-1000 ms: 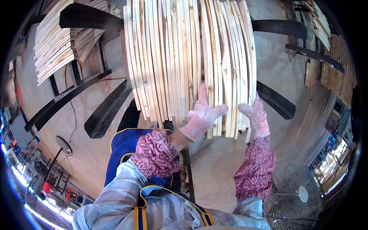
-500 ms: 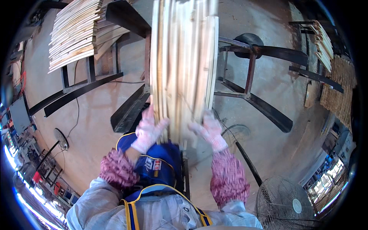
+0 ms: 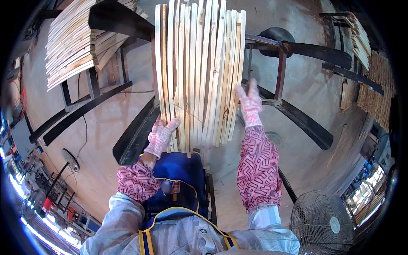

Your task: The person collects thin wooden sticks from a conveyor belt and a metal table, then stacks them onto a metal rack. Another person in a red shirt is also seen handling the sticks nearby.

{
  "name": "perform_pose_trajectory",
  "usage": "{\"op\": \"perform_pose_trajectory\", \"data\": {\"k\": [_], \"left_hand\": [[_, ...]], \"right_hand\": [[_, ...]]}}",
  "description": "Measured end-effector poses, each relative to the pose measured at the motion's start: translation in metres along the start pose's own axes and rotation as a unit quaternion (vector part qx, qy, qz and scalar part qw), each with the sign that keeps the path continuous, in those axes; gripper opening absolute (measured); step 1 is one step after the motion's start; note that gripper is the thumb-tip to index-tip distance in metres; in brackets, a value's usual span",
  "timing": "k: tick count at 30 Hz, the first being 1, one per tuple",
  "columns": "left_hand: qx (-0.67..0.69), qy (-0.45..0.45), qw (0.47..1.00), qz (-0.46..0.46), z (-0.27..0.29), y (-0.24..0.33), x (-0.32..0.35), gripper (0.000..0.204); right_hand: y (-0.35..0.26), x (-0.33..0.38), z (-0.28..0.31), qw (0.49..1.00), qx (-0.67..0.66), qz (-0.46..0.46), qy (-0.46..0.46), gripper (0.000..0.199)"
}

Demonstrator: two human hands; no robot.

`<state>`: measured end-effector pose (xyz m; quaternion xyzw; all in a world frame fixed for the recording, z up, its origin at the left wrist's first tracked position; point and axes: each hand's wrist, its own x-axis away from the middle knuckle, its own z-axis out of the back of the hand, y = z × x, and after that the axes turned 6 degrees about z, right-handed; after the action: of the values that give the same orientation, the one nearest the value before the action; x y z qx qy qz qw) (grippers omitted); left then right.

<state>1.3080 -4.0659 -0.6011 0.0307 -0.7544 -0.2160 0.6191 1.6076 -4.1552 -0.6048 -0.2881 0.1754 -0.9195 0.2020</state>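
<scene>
A row of long pale wooden strips lies side by side in front of me, with uneven ends. My left hand, in a pink and white knit glove, grips the near left edge of the row. Its thumb lies over the top of the strips and its fingers run along the outer side, partly hidden. My right hand, gloved alike, is beside the right edge farther up. Its fingers are stretched and apart, with the thumb close to the outermost strip; whether they touch I cannot tell.
Dark metal stand beams flank the strips on both sides. More strips are stacked at far left, and brown boards at far right. A wire-cage fan stands near my right elbow. Cables cross the floor at left.
The strips have shifted slightly left and now lie more spread out. My right hand has moved forward along the right side. My left hand stays at the near left edge.
</scene>
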Motion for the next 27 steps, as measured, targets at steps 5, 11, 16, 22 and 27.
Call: {"op": "perform_pose_trajectory", "data": {"k": [5, 11, 16, 22, 27], "left_hand": [[-0.12, -0.045, 0.988, -0.085, -0.02, -0.028, -0.003, 0.081], [-0.196, -0.041, 0.979, -0.03, -0.026, -0.022, -0.016, 0.075], [-0.082, -0.029, 0.972, -0.22, -0.015, 0.018, -0.04, 0.062], [0.027, 0.038, 0.982, -0.182, -0.031, 0.023, -0.091, 0.065], [0.161, 0.056, 0.981, -0.088, -0.037, 0.039, -0.108, 0.073]], "right_hand": [[0.001, -0.038, -0.019, 0.996, -0.055, -0.023, -0.068, 0.098], [0.023, -0.068, 0.005, 0.986, -0.071, 0.095, -0.117, 0.074], [-0.005, -0.052, 0.041, 0.961, -0.226, 0.024, -0.157, 0.065], [-0.016, -0.031, 0.04, 0.937, 0.204, 0.274, -0.078, 0.066], [0.021, -0.059, 0.011, 0.954, -0.144, 0.262, -0.003, 0.053]]}}
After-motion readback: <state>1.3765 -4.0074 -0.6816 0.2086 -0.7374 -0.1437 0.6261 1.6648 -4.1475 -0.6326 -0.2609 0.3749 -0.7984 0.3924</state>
